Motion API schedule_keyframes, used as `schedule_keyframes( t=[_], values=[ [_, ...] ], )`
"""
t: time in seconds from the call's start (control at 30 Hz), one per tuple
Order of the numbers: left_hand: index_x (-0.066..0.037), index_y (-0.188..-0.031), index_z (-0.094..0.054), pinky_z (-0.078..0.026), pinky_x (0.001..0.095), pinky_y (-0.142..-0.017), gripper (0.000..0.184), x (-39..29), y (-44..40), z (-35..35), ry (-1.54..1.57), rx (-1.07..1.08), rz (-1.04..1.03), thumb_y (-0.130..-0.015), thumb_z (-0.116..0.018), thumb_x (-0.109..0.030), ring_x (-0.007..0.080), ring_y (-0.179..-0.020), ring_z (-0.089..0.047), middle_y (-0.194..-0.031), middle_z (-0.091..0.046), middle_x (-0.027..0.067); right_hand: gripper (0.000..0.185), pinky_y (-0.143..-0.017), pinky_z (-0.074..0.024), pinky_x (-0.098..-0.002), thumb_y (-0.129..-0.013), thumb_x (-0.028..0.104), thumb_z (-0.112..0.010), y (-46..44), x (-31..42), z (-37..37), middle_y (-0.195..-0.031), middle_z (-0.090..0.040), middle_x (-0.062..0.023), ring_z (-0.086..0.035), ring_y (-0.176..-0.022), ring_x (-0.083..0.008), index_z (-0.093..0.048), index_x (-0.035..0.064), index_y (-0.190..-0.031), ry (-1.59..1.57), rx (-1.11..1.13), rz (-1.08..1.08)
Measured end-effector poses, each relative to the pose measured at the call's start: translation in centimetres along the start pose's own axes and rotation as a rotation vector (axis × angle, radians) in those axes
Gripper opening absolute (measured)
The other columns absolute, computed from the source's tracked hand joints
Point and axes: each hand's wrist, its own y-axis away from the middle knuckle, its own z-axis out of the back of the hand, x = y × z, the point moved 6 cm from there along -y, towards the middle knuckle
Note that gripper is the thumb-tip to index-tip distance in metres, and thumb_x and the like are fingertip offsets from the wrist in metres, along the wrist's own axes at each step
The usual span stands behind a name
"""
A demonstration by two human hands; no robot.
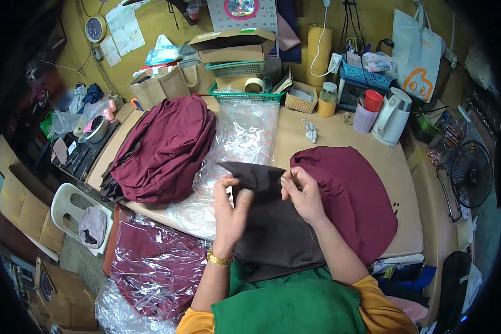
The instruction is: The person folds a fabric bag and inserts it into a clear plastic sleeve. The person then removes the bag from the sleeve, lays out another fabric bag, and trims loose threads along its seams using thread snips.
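Note:
A dark brown cloth (275,234) hangs between my hands over my lap and the table's front edge. My left hand (231,211) is at the cloth's left side, thumb and fingers curved around its edge. My right hand (303,195) pinches the cloth's upper right corner. Right of it lies a maroon cloth (350,200), rounded and bulky. On the left of the table is a pile of maroon cloth (170,147). Clear plastic sheeting (245,133) lies between the pile and the brown cloth.
Plastic-wrapped maroon cloth (156,267) is at the lower left, near a white chair (67,206). Along the back stand a green basket (247,97), a jar (328,99), a red cup (373,101) and a white kettle (392,117). A black fan (472,173) is at the right.

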Motion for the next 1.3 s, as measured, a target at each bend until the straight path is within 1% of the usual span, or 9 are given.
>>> schedule_keyframes(
  t=[0.07, 0.17, 0.23, 0.47, 0.63, 0.73, 1.03, 1.17, 1.3],
  values=[
    [-0.001, -0.148, -0.026, -0.048, 0.0458, -0.093, 0.092, -0.6, 1.3, -1.4, -0.406, 0.125, -0.144, -0.079, -0.081, -0.028, 0.043, -0.115, -0.052, -0.128, -0.045, 0.0285, 0.02, -0.062, -0.0419, -0.024, -0.101, 0.022, -0.056, -0.5, -1.9, 0.3, -0.07, -0.061, -0.0006, -0.054, -0.065, -0.0059, -0.059, 0.0028, -0.097, 0.11, -0.016, -0.031],
    [-0.002, -0.151, -0.016, -0.049, 0.0463, -0.091, 0.1, 3.9, 3.6, -1.7, -0.414, 0.209, 0.034, -0.079, -0.081, -0.023, 0.0439, -0.112, -0.053, -0.131, -0.043, 0.0307, 0.029, -0.068, -0.0498, -0.0328, -0.103, 0.028, -0.045, -1.3, -9.7, 3.4, -0.081, -0.069, -0.0092, -0.067, -0.07, -0.0166, -0.062, 0.005, -0.107, 0.51, -0.056, -0.028],
    [-0.002, -0.151, -0.013, -0.05, 0.0435, -0.087, 0.101, 5.2, 3.9, -0.8, -0.44, 0.219, 0.067, -0.079, -0.081, -0.019, 0.0391, -0.106, -0.059, -0.123, -0.051, 0.0271, 0.029, -0.069, -0.0508, -0.0377, -0.103, 0.027, -0.043, -1.7, -8.6, 5.2, -0.084, -0.07, -0.0095, -0.067, -0.067, -0.0217, -0.063, 0.0063, -0.104, 0.456, -0.188, -0.299],
    [0.011, -0.138, -0.033, -0.052, 0.0336, -0.068, 0.077, 6.9, 5.7, -2.8, 0.044, 0.271, 0.506, -0.085, -0.077, -0.023, 0.0202, -0.069, -0.062, -0.086, -0.064, 0.0121, 0.025, -0.079, -0.0517, -0.048, -0.096, 0.021, -0.057, -2.2, -4.1, 2.6, -0.11, -0.058, -0.0156, -0.063, -0.092, -0.0396, -0.062, 0.0136, -0.119, 0.945, 0.016, 0.12],
    [0.008, -0.125, -0.051, -0.051, 0.0314, -0.063, 0.048, 5.7, 5.8, -4.3, -0.236, 0.305, 0.294, -0.091, -0.07, -0.021, 0.0165, -0.068, -0.062, -0.084, -0.064, 0.0119, 0.044, -0.077, -0.0515, -0.0488, -0.083, 0.003, -0.061, -0.5, -6.4, -0.4, -0.103, -0.056, -0.0158, -0.065, -0.087, -0.0384, -0.058, 0.0071, -0.126, 1.077, 0.138, 0.076],
    [0.004, -0.079, -0.065, -0.047, 0.03, -0.057, 0.028, 5.6, 6.8, -4.5, -0.09, 0.511, 0.508, -0.098, -0.058, -0.016, 0.0131, -0.059, -0.057, -0.061, -0.058, 0.0072, 0.046, -0.076, -0.0509, -0.0501, -0.08, 0.001, -0.064, -2.0, -8.4, 2.2, -0.103, -0.056, -0.0169, -0.065, -0.086, -0.0388, -0.059, 0.005, -0.125, 1.18, -0.009, 0.131],
    [0.001, -0.09, -0.061, -0.041, 0.0256, -0.053, 0.028, 7.8, 1.6, 2.6, 0.147, 0.021, 0.38, -0.103, -0.051, -0.021, 0.0083, -0.059, -0.05, -0.061, -0.054, 0.0004, 0.036, -0.081, -0.0498, -0.047, -0.085, 0.005, -0.065, -1.7, -8.0, 3.8, -0.107, -0.059, -0.0167, -0.064, -0.094, -0.0363, -0.06, 0.0052, -0.12, 1.003, -0.123, 0.019],
    [0.006, -0.142, -0.034, -0.052, 0.0369, -0.08, 0.07, 5.2, -1.1, -6.7, 0.112, 0.205, 0.333, -0.092, -0.068, -0.028, 0.0258, -0.095, -0.064, -0.131, -0.052, 0.0252, 0.021, -0.074, -0.0509, -0.0431, -0.094, 0.011, -0.058, -1.5, -8.1, 4.8, -0.093, -0.062, -0.0139, -0.065, -0.084, -0.0329, -0.06, 0.0056, -0.115, 0.787, -0.266, 0.231],
    [0.01, -0.114, -0.057, -0.052, 0.0367, -0.076, 0.058, 6.5, -1.9, -10.8, -0.535, 0.542, 0.187, -0.085, -0.074, -0.037, 0.0289, -0.079, -0.067, -0.091, -0.066, 0.0252, 0.03, -0.047, -0.0398, -0.0241, -0.107, 0.029, -0.042, -0.9, -9.1, 6.6, -0.068, -0.051, 0.0006, -0.047, -0.048, -0.0061, -0.06, 0.0049, -0.109, 0.355, -0.35, -0.059]
  ],
)
